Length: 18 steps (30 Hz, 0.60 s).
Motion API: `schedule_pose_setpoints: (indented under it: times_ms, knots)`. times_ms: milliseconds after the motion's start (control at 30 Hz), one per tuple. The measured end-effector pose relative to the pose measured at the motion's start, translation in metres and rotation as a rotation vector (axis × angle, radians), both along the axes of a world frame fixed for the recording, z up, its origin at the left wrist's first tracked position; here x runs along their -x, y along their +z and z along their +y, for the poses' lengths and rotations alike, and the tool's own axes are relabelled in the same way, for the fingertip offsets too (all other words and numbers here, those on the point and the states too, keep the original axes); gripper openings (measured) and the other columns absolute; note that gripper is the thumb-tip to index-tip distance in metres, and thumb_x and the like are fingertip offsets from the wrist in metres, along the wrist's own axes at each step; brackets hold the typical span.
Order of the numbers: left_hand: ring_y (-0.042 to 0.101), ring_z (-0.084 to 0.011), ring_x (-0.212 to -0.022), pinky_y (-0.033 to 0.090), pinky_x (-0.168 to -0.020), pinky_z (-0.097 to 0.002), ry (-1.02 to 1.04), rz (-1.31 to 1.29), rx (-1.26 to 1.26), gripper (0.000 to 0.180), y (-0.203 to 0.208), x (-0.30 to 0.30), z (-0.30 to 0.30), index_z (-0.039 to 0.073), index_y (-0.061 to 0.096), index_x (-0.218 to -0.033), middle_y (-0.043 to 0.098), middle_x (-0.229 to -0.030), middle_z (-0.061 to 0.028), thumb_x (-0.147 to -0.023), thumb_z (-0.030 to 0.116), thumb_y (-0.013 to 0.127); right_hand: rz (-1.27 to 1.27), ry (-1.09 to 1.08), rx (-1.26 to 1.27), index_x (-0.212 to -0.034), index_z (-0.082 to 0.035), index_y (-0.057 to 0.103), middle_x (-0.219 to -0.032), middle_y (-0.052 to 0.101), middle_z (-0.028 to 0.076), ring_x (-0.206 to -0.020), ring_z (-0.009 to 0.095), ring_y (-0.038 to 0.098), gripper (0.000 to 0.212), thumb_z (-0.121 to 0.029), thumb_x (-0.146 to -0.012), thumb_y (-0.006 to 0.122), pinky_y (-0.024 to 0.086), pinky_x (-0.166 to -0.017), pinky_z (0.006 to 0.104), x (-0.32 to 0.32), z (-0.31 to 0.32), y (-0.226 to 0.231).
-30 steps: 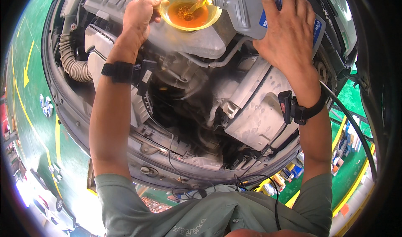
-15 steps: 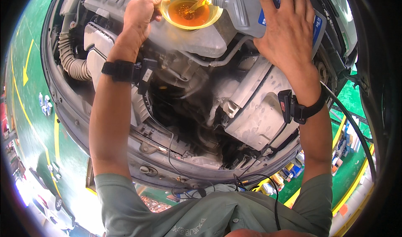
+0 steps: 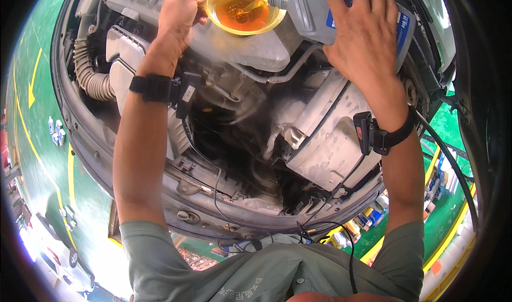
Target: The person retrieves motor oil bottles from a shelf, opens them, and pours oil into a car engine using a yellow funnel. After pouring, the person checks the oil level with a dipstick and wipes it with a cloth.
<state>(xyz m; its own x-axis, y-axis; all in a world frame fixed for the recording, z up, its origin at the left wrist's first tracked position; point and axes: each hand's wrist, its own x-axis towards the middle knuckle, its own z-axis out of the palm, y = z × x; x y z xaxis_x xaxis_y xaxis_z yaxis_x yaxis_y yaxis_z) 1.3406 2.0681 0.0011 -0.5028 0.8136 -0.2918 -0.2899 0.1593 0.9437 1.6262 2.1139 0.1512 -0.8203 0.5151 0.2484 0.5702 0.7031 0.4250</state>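
Observation:
My left hand point(image 3: 180, 18) pinches the rim of a yellow funnel point(image 3: 216, 22) over the engine. Amber oil point(image 3: 240, 15) is pooled inside it, with bubbles where a stream lands. A grey plastic oil bottle point(image 3: 306, 11) with a blue label lies tipped on its side, its neck at the funnel's right edge and oil flowing from its mouth. My right hand point(image 3: 365, 35) is wrapped over the bottle from above. The funnel's lower end is hidden behind its bowl.
Below my hands is an open engine bay, with a dusty engine cover point(image 3: 261, 56), a ribbed air hose point(image 3: 89, 70) at left and a pale box point(image 3: 336, 142) at right. Thin cables run from wrist straps. Bottles point(image 3: 56, 131) stand on the green floor.
The bottle and my right hand have shifted very slightly. Oil keeps running into the funnel, which my left hand holds in nearly the same spot.

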Motion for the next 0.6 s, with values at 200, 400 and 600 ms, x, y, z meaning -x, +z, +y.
schedule_pose_setpoints:
  times_ms: [200,400,600]
  knots:
    - [0.055,-0.01,-0.067,0.043,-0.057,-0.0245,0.001,0.011,-0.01,0.02,-0.001,-0.001,-0.003,-0.001,0.071,-0.102,0.075,-0.095,-0.0085,-0.101,0.014,0.058,0.017,0.041,0.021,-0.151,-0.006,0.048,-0.141,0.046,0.027,-0.135,0.045,0.04,0.081,-0.005,-0.073,0.07,0.021,-0.123,0.0585,0.004,-0.001,0.001]
    - [0.056,-0.0098,-0.067,0.043,-0.057,-0.0243,-0.007,0.018,-0.001,0.021,-0.001,-0.001,-0.003,-0.002,0.071,-0.106,0.075,-0.096,-0.009,-0.102,0.013,0.057,0.005,0.055,-0.013,-0.152,-0.008,0.049,-0.142,0.047,0.025,-0.136,0.042,0.04,0.078,-0.002,-0.076,0.066,0.02,-0.123,0.0568,0.008,-0.001,0.001]
    - [0.055,-0.0099,-0.065,0.043,-0.057,-0.0243,-0.012,0.033,-0.004,0.021,-0.003,-0.001,-0.002,-0.002,0.072,-0.104,0.075,-0.093,-0.0084,-0.101,0.014,0.059,-0.079,0.01,-0.015,-0.15,-0.01,0.052,-0.144,0.047,0.025,-0.139,0.041,0.041,0.07,-0.004,-0.081,0.062,0.021,-0.124,0.0559,0.013,0.0,0.0]
